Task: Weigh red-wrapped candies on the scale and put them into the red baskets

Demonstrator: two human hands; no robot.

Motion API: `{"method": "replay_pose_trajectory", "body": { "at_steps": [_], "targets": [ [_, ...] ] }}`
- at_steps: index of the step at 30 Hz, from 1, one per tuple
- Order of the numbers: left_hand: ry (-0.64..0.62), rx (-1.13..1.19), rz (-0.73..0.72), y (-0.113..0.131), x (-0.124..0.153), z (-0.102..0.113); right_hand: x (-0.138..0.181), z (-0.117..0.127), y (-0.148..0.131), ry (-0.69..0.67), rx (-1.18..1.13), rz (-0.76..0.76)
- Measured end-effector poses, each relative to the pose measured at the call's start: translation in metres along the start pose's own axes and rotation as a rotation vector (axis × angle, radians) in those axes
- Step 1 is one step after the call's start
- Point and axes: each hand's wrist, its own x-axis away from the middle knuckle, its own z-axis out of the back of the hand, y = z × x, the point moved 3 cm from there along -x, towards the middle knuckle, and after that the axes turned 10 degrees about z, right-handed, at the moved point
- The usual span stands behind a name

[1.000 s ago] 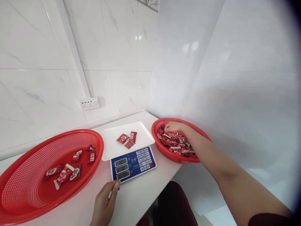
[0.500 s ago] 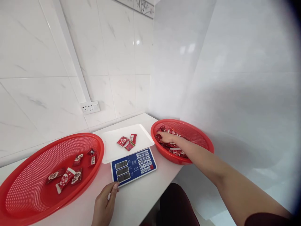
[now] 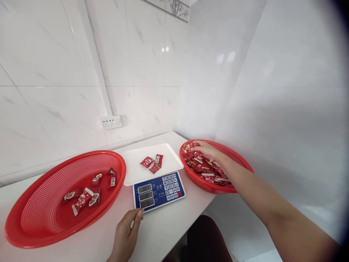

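Observation:
My right hand [image 3: 204, 148] is over the far left part of the right red basket [image 3: 240, 159], its fingers closed on a red candy packet [image 3: 188, 146] with gold lettering. Beneath it lies a heap of red wrapped candies [image 3: 208, 169]. My left hand [image 3: 127, 230] rests on the table, thumb and forefinger pinched at the near left corner of a blue digital scale [image 3: 160, 191]. On the scale's white tray [image 3: 133, 173] lie three small red candy packets [image 3: 147, 162], close together.
A second red basket [image 3: 40, 193] stands at the left with several wrapped candies [image 3: 83, 199] in it. The white table [image 3: 155, 233] meets tiled walls at the back, where a socket [image 3: 111, 122] is mounted. The table's right edge runs below the right basket.
My right hand has risen from among the candies with a red packet in its fingers. The view has shifted slightly left. My left hand stays at the scale's corner.

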Motion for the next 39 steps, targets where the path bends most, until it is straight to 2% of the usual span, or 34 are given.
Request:
{"method": "replay_pose_trajectory", "body": {
  "at_steps": [4, 7, 11, 14, 17, 20, 24, 30, 35, 39],
  "targets": [
    [-0.031, 0.014, 0.002, -0.001, 0.002, -0.001, -0.004, -0.027, -0.017, -0.094, -0.102, 0.046],
    [-0.027, 0.019, 0.006, -0.001, 0.002, 0.000, -0.008, -0.055, -0.032, -0.233, -0.141, 0.066],
    [-0.012, 0.021, 0.003, 0.000, 0.001, 0.001, -0.011, -0.087, -0.042, -0.426, 0.010, 0.108],
    [-0.012, 0.017, 0.001, -0.001, 0.001, 0.001, -0.016, -0.100, -0.042, -0.422, 0.187, 0.149],
    [-0.018, 0.024, -0.012, -0.001, 0.002, 0.001, -0.021, -0.103, -0.039, -0.297, 0.262, 0.173],
    [-0.024, 0.029, -0.022, 0.000, 0.002, 0.001, -0.023, -0.099, -0.036, -0.188, 0.302, 0.195],
    [-0.024, 0.031, -0.026, 0.001, 0.003, 0.001, -0.017, -0.088, -0.032, -0.120, 0.321, 0.222],
    [-0.043, 0.011, -0.023, 0.001, 0.004, 0.000, -0.006, -0.051, -0.020, -0.037, 0.393, 0.225],
    [-0.031, -0.007, -0.022, 0.000, 0.003, 0.000, -0.003, -0.007, 0.008, 0.019, 0.501, 0.111],
    [-0.034, -0.012, -0.023, -0.001, 0.002, -0.001, 0.003, 0.017, 0.041, -0.007, 0.559, -0.018]
  ]
}}
